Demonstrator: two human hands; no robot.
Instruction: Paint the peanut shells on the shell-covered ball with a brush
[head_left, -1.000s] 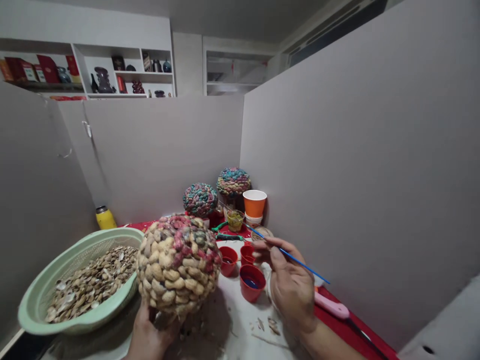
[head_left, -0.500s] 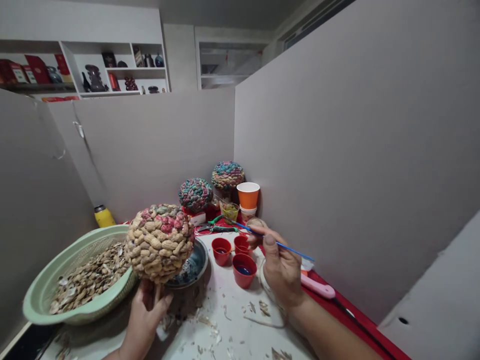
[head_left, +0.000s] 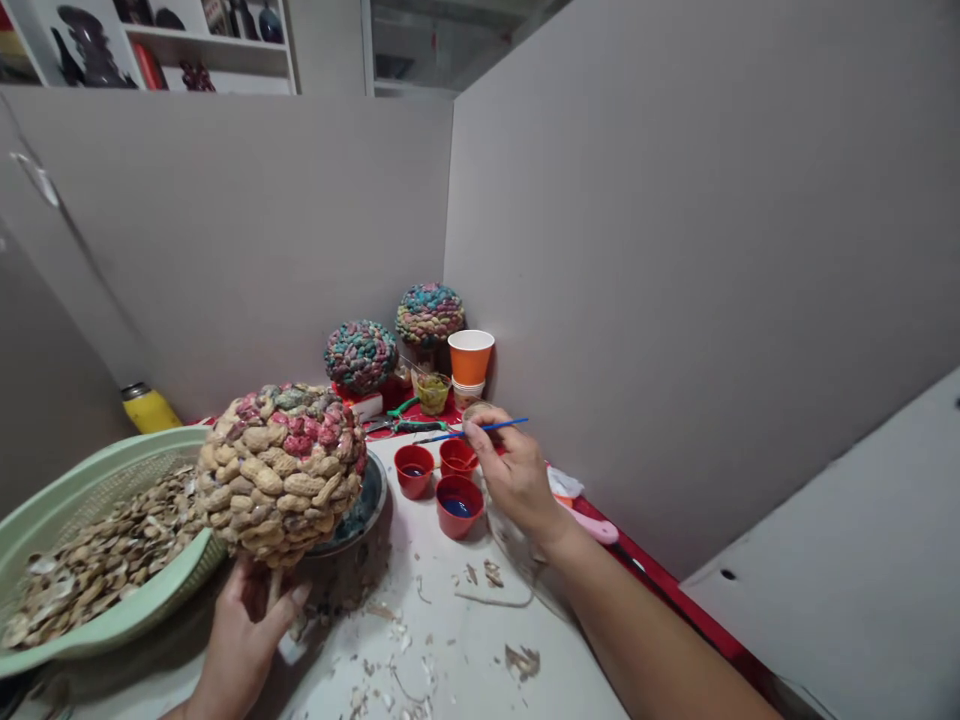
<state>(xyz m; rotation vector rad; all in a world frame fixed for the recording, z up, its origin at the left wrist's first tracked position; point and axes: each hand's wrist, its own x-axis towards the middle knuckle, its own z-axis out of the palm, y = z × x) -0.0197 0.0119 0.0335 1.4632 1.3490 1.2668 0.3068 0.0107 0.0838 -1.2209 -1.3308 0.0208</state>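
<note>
My left hand (head_left: 251, 625) is closed around the thin stem under a ball covered in peanut shells (head_left: 281, 475), holding it upright. Red and grey-green paint marks the top of the ball; its sides are bare tan shell. Between the fingertips of my right hand (head_left: 510, 470) is a thin blue paintbrush (head_left: 495, 427), its tip pointing left above the red cups. A red cup with dark blue liquid (head_left: 459, 507) stands nearest. Behind it are a second red cup (head_left: 414, 471) with dark liquid and a third red cup (head_left: 457, 458). A bowl with blue stains (head_left: 371, 510) is partly hidden behind the ball.
At left, a green basket (head_left: 169, 590) holds shell pieces, with a yellow bottle (head_left: 150, 408) behind. Two painted shell balls (head_left: 361, 355), green-handled pliers (head_left: 401, 410) and an orange paper cup (head_left: 471, 358) stand at the back. Shell bits (head_left: 521, 660) litter the white tabletop. Grey partitions (head_left: 675, 250) enclose it.
My left hand has lowered slightly and moved left with the shell ball, uncovering the bowl. My right hand has brought the paintbrush closer to the red cups. The view has tilted down and turned.
</note>
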